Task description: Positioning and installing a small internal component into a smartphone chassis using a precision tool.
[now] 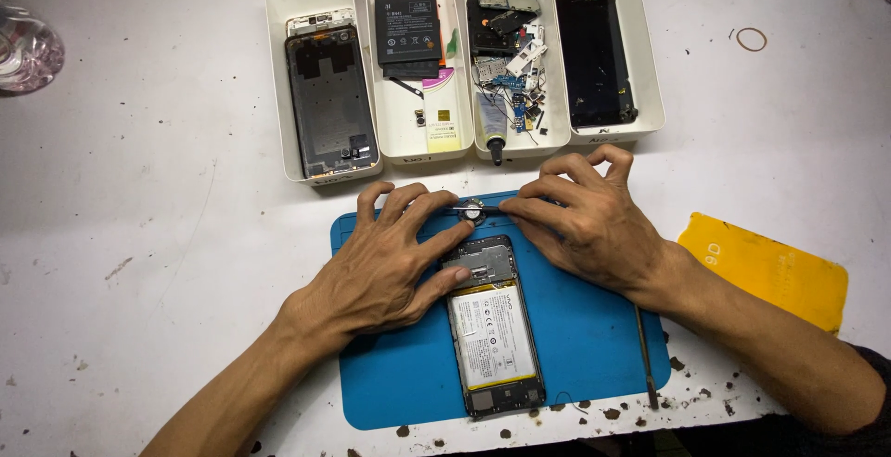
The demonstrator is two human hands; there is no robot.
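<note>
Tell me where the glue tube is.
The glue tube lies in the third white tray from the left, nozzle toward the blue mat, just beyond the right hand.

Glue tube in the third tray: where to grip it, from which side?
Probably pinch the glue tube by its flat body from above, just behind the black nozzle. The nozzle overhangs the tray's near rim, and loose small parts crowd the tube's upper and right sides.
</note>
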